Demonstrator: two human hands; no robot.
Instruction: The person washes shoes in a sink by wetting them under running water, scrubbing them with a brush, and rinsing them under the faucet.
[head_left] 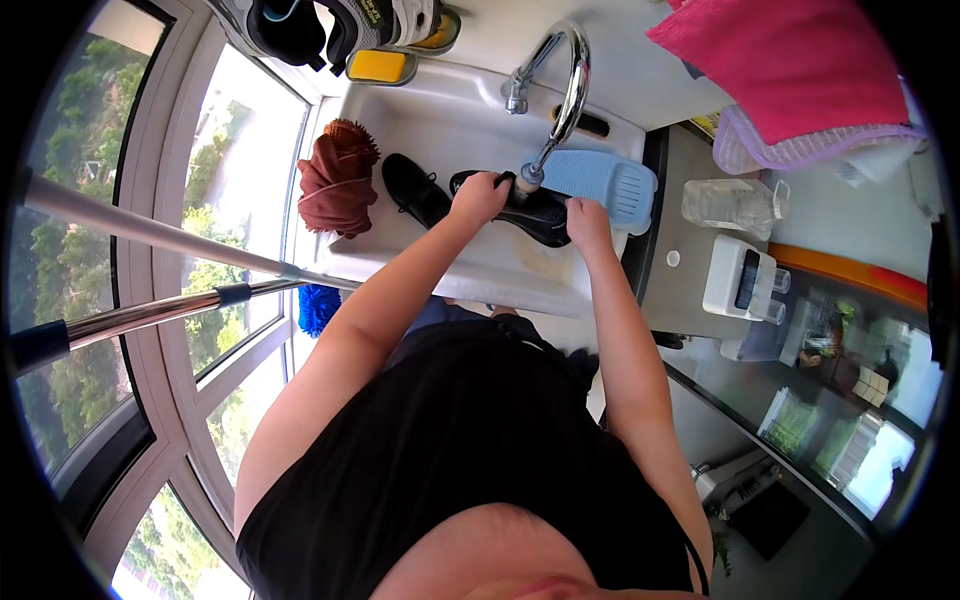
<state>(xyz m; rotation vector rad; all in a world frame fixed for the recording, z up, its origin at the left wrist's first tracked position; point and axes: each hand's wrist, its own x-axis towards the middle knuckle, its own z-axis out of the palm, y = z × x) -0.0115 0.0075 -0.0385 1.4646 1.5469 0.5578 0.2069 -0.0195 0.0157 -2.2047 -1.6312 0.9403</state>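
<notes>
My L hand [480, 198] & R hand [588, 222] both grip 1 black shoe [545, 212] under the tap [578, 85], over the sink [420, 112]. Prob. mid-wash; other shoe [412, 188], to the left, untouched, can't tell if done.

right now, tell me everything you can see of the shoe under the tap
The shoe is black, smooth and slightly shiny, perhaps leather or a synthetic. It slants across the view over the white sink, one end lower and to the right. The left hand grips it toward the upper left, the right hand at its right end. The tap ends above its middle, partly hiding it. Its sole can't be made out.
</notes>
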